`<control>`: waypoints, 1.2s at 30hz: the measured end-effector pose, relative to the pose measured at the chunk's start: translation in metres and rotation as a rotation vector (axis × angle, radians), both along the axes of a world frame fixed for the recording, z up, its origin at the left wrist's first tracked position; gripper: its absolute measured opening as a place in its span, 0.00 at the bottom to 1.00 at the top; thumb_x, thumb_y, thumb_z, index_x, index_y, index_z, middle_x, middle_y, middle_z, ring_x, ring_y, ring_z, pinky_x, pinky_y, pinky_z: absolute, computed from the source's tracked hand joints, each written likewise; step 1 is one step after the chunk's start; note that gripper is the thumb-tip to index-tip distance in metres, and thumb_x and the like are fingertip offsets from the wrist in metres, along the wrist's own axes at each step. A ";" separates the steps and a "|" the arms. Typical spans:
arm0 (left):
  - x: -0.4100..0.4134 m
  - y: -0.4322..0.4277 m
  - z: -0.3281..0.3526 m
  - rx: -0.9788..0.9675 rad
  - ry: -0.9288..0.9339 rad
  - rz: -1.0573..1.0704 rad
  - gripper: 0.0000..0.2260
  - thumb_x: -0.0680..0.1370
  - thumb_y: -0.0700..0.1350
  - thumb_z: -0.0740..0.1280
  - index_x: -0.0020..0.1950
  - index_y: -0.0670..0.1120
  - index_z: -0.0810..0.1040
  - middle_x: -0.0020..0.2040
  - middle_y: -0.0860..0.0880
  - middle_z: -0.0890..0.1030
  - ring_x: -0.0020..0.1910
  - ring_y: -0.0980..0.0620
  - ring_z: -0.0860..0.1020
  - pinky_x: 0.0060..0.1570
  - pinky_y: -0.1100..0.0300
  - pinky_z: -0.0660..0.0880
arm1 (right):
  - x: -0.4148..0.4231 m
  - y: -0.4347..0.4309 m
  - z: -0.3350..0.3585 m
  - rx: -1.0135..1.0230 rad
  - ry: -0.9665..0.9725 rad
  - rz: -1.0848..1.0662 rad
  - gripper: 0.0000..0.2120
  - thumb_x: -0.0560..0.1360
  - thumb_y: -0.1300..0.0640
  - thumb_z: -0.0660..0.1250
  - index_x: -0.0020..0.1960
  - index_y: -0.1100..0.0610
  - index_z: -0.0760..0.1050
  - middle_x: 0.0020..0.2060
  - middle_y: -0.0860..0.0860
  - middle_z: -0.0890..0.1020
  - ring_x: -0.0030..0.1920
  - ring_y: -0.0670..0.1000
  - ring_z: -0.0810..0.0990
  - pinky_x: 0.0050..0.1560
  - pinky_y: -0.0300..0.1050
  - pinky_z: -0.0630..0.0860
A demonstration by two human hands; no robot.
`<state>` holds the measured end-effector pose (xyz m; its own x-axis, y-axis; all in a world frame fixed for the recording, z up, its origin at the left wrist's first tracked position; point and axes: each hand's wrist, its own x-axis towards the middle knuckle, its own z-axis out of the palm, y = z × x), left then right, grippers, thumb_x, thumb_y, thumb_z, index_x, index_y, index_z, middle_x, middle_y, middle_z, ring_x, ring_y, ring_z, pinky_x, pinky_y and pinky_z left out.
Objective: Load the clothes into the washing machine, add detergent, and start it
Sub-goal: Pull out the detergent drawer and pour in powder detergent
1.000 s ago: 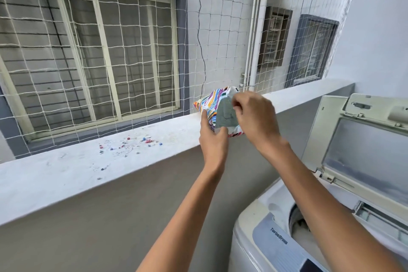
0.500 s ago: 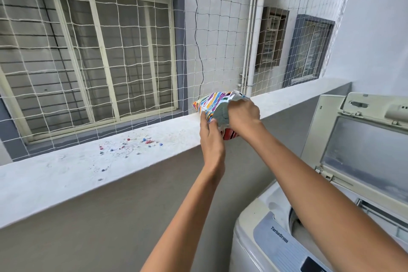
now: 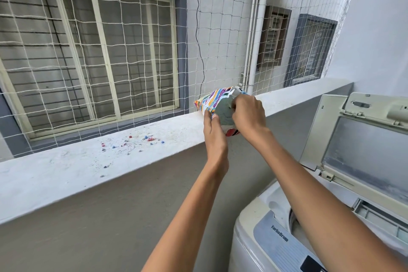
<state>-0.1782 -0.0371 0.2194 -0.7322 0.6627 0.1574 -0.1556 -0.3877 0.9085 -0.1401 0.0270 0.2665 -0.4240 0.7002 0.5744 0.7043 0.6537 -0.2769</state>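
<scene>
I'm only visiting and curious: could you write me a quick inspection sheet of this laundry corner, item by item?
Surface: pale concrete ledge, dusty on top.
Job's things: striped detergent packet held at the ledge's edge, top torn open; washing machine at lower right with its lid raised; whether clothes are inside cannot be told.
Clutter: red and blue granules scattered on the ledge, left of the packet.
Grippers: left hand holds the packet's side; right hand has its fingers curled at the packet's open top.
Cables: one black cable hanging down the far wall.
Surroundings: netting above the ledge; windows and pipes beyond.
</scene>
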 end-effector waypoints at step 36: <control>0.035 -0.017 -0.005 0.263 -0.674 -0.103 0.11 0.82 0.40 0.51 0.53 0.49 0.71 0.55 0.51 0.77 0.56 0.57 0.74 0.65 0.63 0.63 | 0.054 -0.011 -0.011 -0.179 0.815 0.114 0.04 0.69 0.62 0.71 0.42 0.59 0.84 0.35 0.55 0.85 0.36 0.48 0.83 0.44 0.42 0.79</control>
<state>-0.1435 -0.0541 0.2139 -0.6623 0.7356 -0.1422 -0.6954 -0.5330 0.4820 -0.0858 0.0163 0.2551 0.0019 0.7877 0.6160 0.1716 0.6066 -0.7762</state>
